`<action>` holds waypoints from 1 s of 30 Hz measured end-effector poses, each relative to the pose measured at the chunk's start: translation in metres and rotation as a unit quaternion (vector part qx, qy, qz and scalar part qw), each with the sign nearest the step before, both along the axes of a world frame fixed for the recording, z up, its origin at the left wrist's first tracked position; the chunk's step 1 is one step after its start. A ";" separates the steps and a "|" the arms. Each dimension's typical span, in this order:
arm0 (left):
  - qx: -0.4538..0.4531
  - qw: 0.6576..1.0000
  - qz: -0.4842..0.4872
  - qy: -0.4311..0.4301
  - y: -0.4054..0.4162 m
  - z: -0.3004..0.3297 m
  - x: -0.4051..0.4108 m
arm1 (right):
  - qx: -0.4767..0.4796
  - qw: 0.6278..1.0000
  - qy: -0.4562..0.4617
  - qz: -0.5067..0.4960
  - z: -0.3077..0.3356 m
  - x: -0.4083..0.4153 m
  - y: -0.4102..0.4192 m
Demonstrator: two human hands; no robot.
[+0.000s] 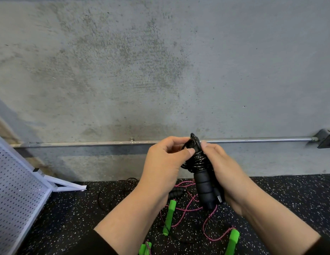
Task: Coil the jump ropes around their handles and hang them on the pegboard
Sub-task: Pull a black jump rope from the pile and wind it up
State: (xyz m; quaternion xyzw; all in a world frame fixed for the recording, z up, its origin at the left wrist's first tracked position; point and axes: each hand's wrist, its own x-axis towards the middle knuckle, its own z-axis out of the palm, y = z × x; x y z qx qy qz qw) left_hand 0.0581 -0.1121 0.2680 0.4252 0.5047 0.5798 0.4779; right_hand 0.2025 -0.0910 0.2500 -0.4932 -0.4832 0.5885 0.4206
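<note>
I hold a black jump rope (204, 186) upright in front of the wall, its cord coiled round the upper part of its two foam handles. My right hand (221, 170) grips the handles from the right side. My left hand (166, 166) pinches the cord's loop at the top of the coil between thumb and fingers. On the floor below lie a pink rope (188, 208) with green handles (169, 216) and another black jump rope (176, 192) with loose cord. The white pegboard (15, 197) leans at the far left.
A grey concrete wall (160, 70) fills the view ahead, with a metal conduit pipe (87, 144) running along it and a junction box (326, 138) at right. The floor is black speckled rubber (289, 199). More green handles (233, 240) lie near the bottom edge.
</note>
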 end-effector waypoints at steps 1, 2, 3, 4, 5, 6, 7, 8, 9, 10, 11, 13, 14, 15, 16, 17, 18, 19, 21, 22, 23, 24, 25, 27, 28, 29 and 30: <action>0.001 1.000 0.002 0.005 0.000 0.000 0.001 | -0.003 1.000 0.006 -0.001 0.000 -0.001 0.000; 0.001 1.000 0.005 0.008 -0.001 0.000 0.001 | -0.005 1.000 0.008 -0.002 0.000 -0.002 0.000; 0.001 1.000 0.008 0.008 -0.001 0.000 0.001 | -0.005 1.000 0.006 -0.002 0.000 -0.002 0.001; 0.001 1.000 0.012 0.007 -0.001 -0.001 0.000 | -0.003 1.000 0.002 -0.002 -0.001 -0.002 0.002; 0.000 1.000 0.015 0.008 -0.001 -0.001 0.000 | 0.000 1.000 0.000 -0.003 0.000 -0.001 0.002; -0.002 1.000 0.017 0.012 0.000 -0.002 -0.001 | 0.004 1.000 -0.002 -0.004 -0.001 0.000 0.003; -0.005 1.000 0.018 0.017 0.000 -0.002 -0.002 | 0.007 1.000 -0.007 -0.002 0.000 0.000 0.002; -0.006 1.000 0.019 0.024 0.000 -0.002 -0.002 | 0.013 1.000 -0.018 0.004 -0.001 -0.001 0.001; -0.006 0.999 0.020 0.033 0.000 -0.003 -0.002 | 0.017 0.999 -0.030 0.007 0.000 -0.002 -0.001; -0.003 0.999 0.021 0.044 0.001 -0.003 -0.003 | 0.022 0.999 -0.035 0.004 -0.001 -0.004 -0.003; 0.002 0.998 0.021 0.053 0.001 -0.003 -0.003 | 0.028 0.999 -0.034 -0.005 0.000 -0.005 -0.003; 0.011 0.998 0.011 0.057 0.002 -0.002 -0.002 | 0.039 0.998 -0.033 -0.023 0.000 -0.004 -0.003; 0.015 0.998 0.006 0.057 0.002 -0.001 -0.002 | 0.046 0.998 -0.036 -0.023 0.000 -0.003 -0.003; 0.021 0.998 0.004 0.061 0.002 -0.001 -0.002 | 0.049 0.998 -0.039 -0.015 0.001 -0.002 -0.003; 0.028 0.997 0.005 0.074 0.003 0.000 -0.002 | 0.045 0.998 -0.035 -0.006 0.002 -0.002 -0.004; 0.032 0.996 0.007 0.089 0.003 0.000 -0.003 | 0.035 0.999 -0.023 -0.003 0.001 -0.002 -0.004; 0.032 0.994 0.010 0.101 0.003 0.000 -0.003 | 0.025 1.000 -0.009 -0.007 0.000 -0.003 -0.003; 0.030 0.994 0.011 0.107 0.003 0.000 -0.003 | 0.017 1.000 -0.002 -0.013 -0.001 -0.003 -0.002; 0.029 0.993 0.004 0.117 0.002 -0.001 -0.002 | 0.003 1.000 -0.001 -0.023 -0.002 -0.004 -0.001; 0.031 0.991 0.000 0.127 0.001 -0.001 -0.002 | -0.003 1.000 0.001 -0.025 -0.002 -0.005 -0.001; 0.034 0.990 -0.004 0.138 0.001 -0.001 -0.001 | -0.007 1.000 0.004 -0.025 -0.001 -0.005 -0.002; 0.039 0.988 -0.005 0.147 0.000 -0.001 -0.001 | -0.009 1.000 0.009 -0.022 -0.001 -0.005 -0.002; 0.044 0.987 -0.005 0.154 0.000 -0.001 -0.001 | -0.009 1.000 0.016 -0.020 0.000 -0.004 -0.002; 0.050 0.986 0.001 0.162 0.000 -0.001 -0.002 | -0.004 1.000 0.022 -0.016 0.002 -0.003 -0.002; 0.051 0.985 0.002 0.166 0.000 -0.001 -0.002 | 0.002 1.000 0.017 -0.016 0.003 -0.002 -0.001; 0.053 0.984 0.005 0.170 0.000 -0.001 -0.002 | 0.008 1.000 0.010 -0.015 0.003 -0.001 0.000; 0.055 0.984 0.008 0.172 -0.001 -0.001 -0.002 | 0.013 1.000 0.004 -0.016 0.003 0.000 0.001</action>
